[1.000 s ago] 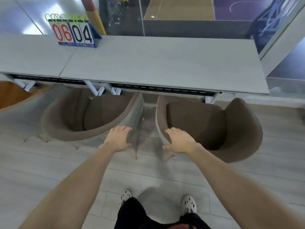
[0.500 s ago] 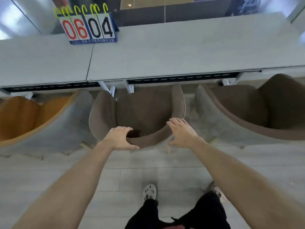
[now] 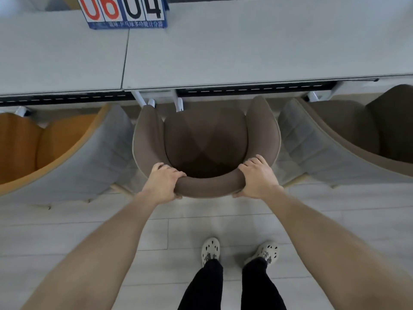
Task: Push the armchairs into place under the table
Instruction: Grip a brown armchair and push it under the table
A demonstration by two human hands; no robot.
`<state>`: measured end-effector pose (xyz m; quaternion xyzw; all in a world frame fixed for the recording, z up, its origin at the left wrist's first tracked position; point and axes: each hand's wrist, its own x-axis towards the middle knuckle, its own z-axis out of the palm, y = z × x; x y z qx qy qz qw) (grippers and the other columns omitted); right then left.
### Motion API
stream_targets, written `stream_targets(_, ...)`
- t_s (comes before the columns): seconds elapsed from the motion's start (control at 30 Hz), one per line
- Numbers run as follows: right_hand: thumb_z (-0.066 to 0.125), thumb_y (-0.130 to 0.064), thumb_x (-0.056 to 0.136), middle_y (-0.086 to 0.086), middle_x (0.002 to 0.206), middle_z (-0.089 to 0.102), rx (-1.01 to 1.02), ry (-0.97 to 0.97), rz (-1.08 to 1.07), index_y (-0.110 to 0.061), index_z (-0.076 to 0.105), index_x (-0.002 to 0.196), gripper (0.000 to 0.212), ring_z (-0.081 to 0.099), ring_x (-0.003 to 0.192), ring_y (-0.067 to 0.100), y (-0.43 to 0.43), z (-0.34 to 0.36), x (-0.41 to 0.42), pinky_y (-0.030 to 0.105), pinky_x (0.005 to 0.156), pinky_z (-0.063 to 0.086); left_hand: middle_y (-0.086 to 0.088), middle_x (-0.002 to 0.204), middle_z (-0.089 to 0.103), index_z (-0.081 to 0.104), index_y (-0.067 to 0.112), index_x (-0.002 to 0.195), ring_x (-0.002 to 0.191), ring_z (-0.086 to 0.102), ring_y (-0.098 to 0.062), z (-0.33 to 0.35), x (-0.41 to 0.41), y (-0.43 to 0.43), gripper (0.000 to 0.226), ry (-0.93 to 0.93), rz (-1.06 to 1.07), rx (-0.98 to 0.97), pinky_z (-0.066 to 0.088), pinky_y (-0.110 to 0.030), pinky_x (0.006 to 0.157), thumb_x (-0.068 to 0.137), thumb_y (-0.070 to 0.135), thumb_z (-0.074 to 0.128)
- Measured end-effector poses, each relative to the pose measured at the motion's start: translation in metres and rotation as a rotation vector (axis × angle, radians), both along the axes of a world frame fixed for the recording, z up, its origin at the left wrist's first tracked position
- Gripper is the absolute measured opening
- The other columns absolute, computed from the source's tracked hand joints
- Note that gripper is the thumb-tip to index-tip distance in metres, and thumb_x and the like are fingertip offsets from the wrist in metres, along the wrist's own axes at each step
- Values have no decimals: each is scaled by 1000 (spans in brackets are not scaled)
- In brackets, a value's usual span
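Head view is showing a person standing over a brown armchair (image 3: 206,144), with the left hand (image 3: 164,183) and the right hand (image 3: 257,179) each gripping the top of its curved backrest near the two ends. On both hands the fingers (image 3: 252,163) are curling over the padded rim toward the seat, clamped on the upholstery with the thumbs wrapping behind. The chair is facing the tabletop (image 3: 245,48), its armrest tips lying just at the tabletop's front edge, beside the white table legs (image 3: 143,100), so most of the seat is showing outside. An orange armchair (image 3: 44,144) is sitting close on the left and another brown armchair (image 3: 348,135) close on the right, both angled. A scoreboard (image 3: 125,12) is standing on the tabletop.

The chair is looking bulky and moderately heavy, its padding soft enough to give under the grip, its shell stiff beneath. Holding the backrest rim wide apart, as now, is probably giving the best steering. The chair legs are hidden, so how easily it will slide on the plank floor (image 3: 201,220) is uncertain; the armrests may catch the table legs or the neighbouring chairs.
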<state>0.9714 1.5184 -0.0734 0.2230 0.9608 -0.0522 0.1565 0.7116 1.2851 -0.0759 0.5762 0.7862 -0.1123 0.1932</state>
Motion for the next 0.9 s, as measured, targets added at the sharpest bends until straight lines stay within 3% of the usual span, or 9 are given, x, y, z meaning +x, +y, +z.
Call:
stream_targets(0.17, 57, -106, 51, -6, 119, 71, 15, -41, -35, -28, 70, 124, 108, 58, 126, 22, -9, 8, 2, 45, 129, 23, 16, 127, 72, 63, 47, 137, 126, 60, -17, 0, 3, -3, 73, 13, 2, -13, 25, -47, 123, 71, 71, 80)
stream_targets(0.47, 65, -101, 56, -4, 131, 68, -16, -24, -85, -29, 67, 135, 108, 54, 136, 25, -27, 6, 16, 49, 134, 17, 17, 132, 70, 60, 47, 141, 129, 59, -17, -4, 6, -12, 70, 18, -33, 8, 26, -46, 124, 77, 67, 81)
stream_targets(0.9, 72, -93, 59, -4, 132, 64, -50, -13, -96, -30, 64, 137, 100, 51, 138, 26, -24, 4, 19, 53, 135, 15, 16, 132, 71, 62, 46, 139, 126, 59, -17, -6, 9, -13, 71, 2, -7, 27, 26, -46, 122, 74, 65, 82)
